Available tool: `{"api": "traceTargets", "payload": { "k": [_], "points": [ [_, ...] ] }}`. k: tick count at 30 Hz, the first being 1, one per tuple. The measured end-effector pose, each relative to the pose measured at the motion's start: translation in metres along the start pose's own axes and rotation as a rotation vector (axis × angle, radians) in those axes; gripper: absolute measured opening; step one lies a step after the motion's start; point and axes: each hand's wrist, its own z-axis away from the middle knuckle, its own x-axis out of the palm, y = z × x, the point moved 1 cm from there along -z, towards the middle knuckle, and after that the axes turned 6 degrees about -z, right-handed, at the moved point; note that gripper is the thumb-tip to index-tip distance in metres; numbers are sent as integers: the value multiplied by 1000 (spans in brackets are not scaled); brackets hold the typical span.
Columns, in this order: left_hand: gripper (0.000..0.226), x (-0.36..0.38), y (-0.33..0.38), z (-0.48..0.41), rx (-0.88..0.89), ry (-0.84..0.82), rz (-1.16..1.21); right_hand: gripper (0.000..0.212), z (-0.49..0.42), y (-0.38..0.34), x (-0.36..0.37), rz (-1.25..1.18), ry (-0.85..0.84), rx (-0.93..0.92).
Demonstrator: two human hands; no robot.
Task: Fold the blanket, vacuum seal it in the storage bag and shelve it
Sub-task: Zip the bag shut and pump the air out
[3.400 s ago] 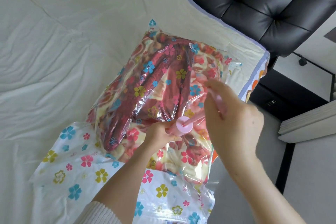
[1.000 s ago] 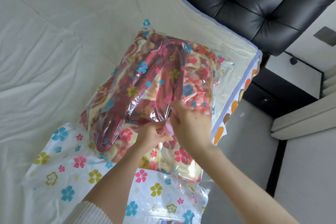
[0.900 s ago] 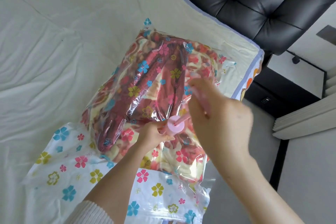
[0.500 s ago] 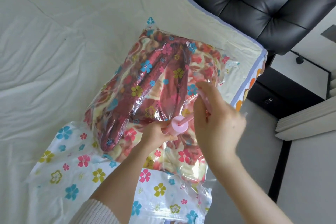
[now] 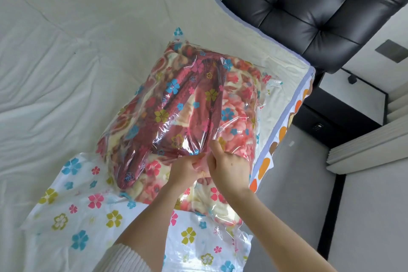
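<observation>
As both hands (image 5: 207, 168) grip pump (image 5: 202, 165) — no legible writing

Two bare forearms enter from the bottom edge, each ending in a bare grip, the left hand (image 5: 186, 170) and the right hand (image 5: 229, 170). The left arm wears a cream ribbed-knit sleeve (image 5: 123, 259), pushed up toward the elbow, with fine vertical ribs. No sleeve shows on the right forearm. The right hand carries a small dark mole on its back.
</observation>
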Motion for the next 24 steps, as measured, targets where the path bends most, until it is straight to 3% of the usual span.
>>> {"api": "traceTargets", "payload": {
  "k": [2,5,6,10,12,16,17,20,22,24],
  "points": [
    [27,-1,0,-1,8,18,2,11,-10,-14,-25,-42,24,-48],
    [30,-6,2,-3,28,1,-14,19,-20,-35,-71,-164,325,-60],
    [31,-6,3,-4,37,4,-10,21,-19,-30,-66,-195,325,-31],
    [34,-1,6,-7,15,-29,-23,12,-5,0,2,14,-34,0],
    [30,-3,3,-10,27,-4,-5,17,-18,-5,-7,62,-16,-24],
    [30,-2,-7,-12,65,22,-26,18,-32,-30,-66,-124,370,-66],
    [30,-1,-7,-12,66,27,-37,22,-26,-24,-57,-174,366,-63],
    [17,3,-10,-12,25,3,-46,24,-3,-6,6,-74,10,-60],
    [23,0,-10,-12,36,0,-40,19,-12,-3,10,41,-9,-55],
    [19,-2,-12,-15,45,3,-26,22,-24,-19,-19,-45,67,-69]
  ]
}}
